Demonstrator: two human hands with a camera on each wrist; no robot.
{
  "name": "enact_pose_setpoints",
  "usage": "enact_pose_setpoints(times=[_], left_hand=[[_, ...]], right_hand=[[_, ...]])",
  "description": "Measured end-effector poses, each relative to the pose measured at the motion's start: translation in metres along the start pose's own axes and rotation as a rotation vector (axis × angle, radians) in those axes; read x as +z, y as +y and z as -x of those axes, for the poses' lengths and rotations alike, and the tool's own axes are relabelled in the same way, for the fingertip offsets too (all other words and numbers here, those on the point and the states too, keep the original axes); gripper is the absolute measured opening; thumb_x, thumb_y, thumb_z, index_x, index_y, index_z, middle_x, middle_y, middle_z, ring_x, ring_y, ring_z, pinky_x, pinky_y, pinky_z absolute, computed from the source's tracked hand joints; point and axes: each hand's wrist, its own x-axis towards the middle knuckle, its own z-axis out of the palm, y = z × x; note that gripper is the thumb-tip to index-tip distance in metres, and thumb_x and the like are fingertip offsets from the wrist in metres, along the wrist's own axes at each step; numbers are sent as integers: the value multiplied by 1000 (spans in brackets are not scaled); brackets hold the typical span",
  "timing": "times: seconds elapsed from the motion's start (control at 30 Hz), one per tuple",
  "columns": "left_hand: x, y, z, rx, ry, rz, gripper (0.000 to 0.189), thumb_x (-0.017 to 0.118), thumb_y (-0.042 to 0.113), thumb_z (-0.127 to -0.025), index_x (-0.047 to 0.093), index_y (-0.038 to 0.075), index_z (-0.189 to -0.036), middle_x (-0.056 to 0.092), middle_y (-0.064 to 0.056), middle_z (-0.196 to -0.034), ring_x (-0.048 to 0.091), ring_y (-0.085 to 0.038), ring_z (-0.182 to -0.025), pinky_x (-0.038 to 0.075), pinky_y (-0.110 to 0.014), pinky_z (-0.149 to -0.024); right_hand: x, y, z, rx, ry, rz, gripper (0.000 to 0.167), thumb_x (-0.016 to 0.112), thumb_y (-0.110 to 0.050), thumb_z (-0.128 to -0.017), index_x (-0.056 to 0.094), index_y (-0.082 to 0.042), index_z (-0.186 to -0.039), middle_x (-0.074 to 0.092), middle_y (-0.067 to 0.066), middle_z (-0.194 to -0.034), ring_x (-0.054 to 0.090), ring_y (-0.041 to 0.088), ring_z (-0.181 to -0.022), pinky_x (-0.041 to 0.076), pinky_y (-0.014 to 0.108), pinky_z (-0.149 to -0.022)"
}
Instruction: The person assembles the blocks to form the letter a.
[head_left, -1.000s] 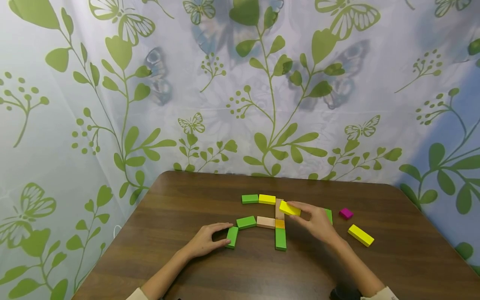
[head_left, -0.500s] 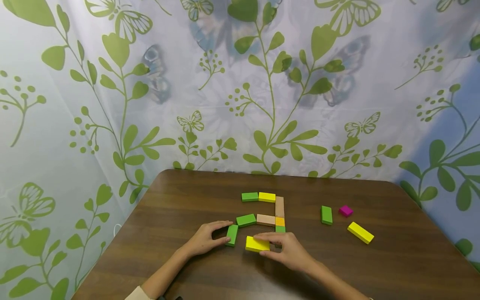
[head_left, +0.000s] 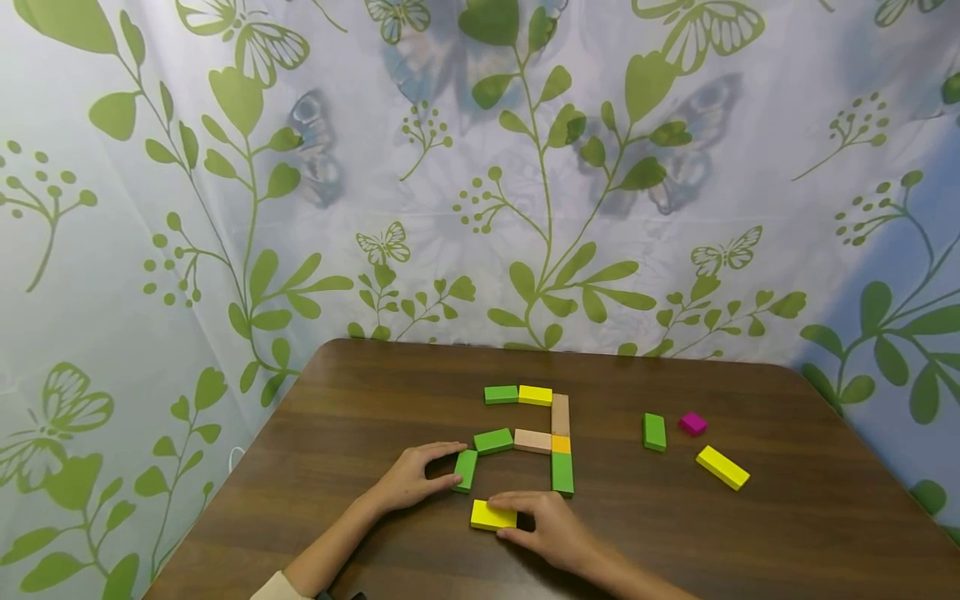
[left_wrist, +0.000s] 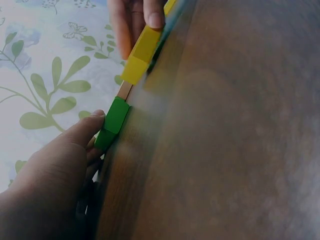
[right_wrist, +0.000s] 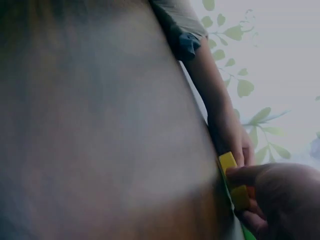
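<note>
My right hand [head_left: 551,527] pinches a yellow block [head_left: 483,516] between thumb and fingers, low over the front part of the table. The same yellow block [right_wrist: 228,161] shows in the right wrist view. My left hand [head_left: 408,481] holds a slanted green block [head_left: 466,472], thumb on its near end and fingers at its far end; the left wrist view shows the thumb against this green block [left_wrist: 116,117]. Behind lie another green block [head_left: 493,441], a plain wood block [head_left: 532,441], a small orange block [head_left: 560,444] and an upright-running green block [head_left: 562,473].
A green block [head_left: 501,395], a yellow block [head_left: 536,395] and a wood block [head_left: 560,414] form the row's far part. To the right lie a loose green block [head_left: 654,432], a magenta block [head_left: 693,423] and a long yellow block [head_left: 722,467]. A patterned curtain hangs behind the table.
My right hand has carried the yellow block from beside the far wood block toward me and left, down to the front of the arrangement. My left hand has stayed at the slanted green block.
</note>
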Motion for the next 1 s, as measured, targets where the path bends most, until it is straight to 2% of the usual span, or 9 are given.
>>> enact_pose_setpoints(times=[0.3,0.53,0.63,1.0], left_hand=[[1,1,0,6,-1,-1,53,58,46,-88,53,17,-132,52,4,-130,47,-17,-120,40,-42,-97],[-1,3,0,2,7,-4,53,59,45,-88,53,17,-132,53,2,-130,47,-17,-120,40,-43,-96],[0,2,0,0,2,-10,53,58,46,-88,53,18,-132,52,3,-131,47,-17,-121,40,-43,-97],[0,1,0,-6,2,-10,53,58,47,-88,53,19,-132,52,4,-130,47,-16,-121,39,-43,-97]], right_hand=[[-3,1,11,9,11,-1,45,68,-32,-84,62,-8,-122,61,3,-119,58,18,-107,49,35,-85],[-6,5,16,37,12,15,39,67,-30,-85,64,-12,-119,62,5,-117,57,30,-108,45,46,-88],[-3,5,16,36,27,25,37,68,-30,-84,65,-14,-118,63,5,-115,57,33,-107,46,47,-86],[7,4,11,61,59,71,38,67,-39,-82,66,-21,-116,63,3,-116,58,31,-107,48,44,-85]])
